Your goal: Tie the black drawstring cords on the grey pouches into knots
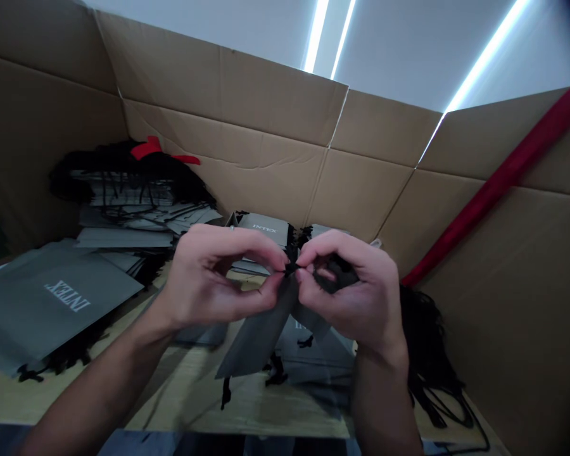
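Observation:
In front of me, my left hand point(225, 278) is closed, thumb and forefinger pinching a short black cord point(291, 267). The other side of that cord is pinched by my right hand point(354, 285), so the fingertips nearly meet. A flat grey bag point(259, 339) hangs tilted below the fingers, with a small black cord end point(225, 394) at its lower corner. Part of its upper edge is hidden behind my hands. Under it lies a stack of similar grey bags point(313, 361), with part of a white print showing and black knots sticking out.
On the left are a grey bag printed INTEX point(61, 304) and a tall pile of bags point(123, 237) topped with black cords. More bags point(263, 225) stand behind my hands. A bundle of black cord point(427, 348) and a red strip point(494, 190) are on the right. Cardboard walls point(266, 133) enclose the wooden table point(190, 392).

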